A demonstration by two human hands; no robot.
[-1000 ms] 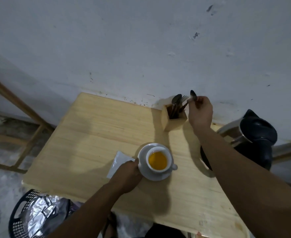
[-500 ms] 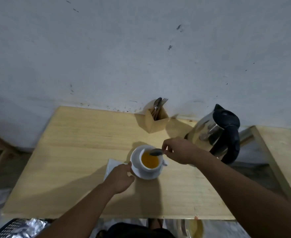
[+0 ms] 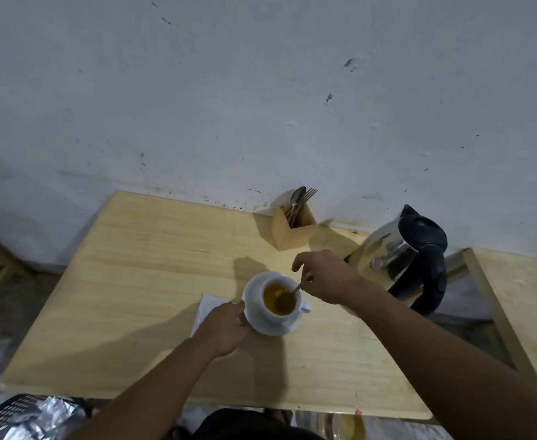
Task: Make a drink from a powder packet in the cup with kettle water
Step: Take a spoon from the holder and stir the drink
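A white cup (image 3: 296,310) full of orange-yellow liquid stands on a white saucer (image 3: 254,296) near the middle of the wooden table (image 3: 153,281). My right hand (image 3: 327,277) pinches the handle of a metal spoon (image 3: 292,292) whose bowl dips into the liquid. My left hand (image 3: 226,327) grips the saucer's left rim. A white packet (image 3: 207,309) lies flat under my left hand, partly hidden. The steel kettle with a black lid and handle (image 3: 413,258) stands at the table's right edge.
A wooden cutlery holder (image 3: 294,228) with a spoon and fork stands against the wall (image 3: 261,90) behind the cup. A second wooden surface (image 3: 521,306) sits to the right. A dark basket lined with foil (image 3: 29,417) is on the floor at lower left.
My right hand took a spoon from the holder, carried it to the cup and lowered its bowl into the liquid. My left hand stayed on the saucer.
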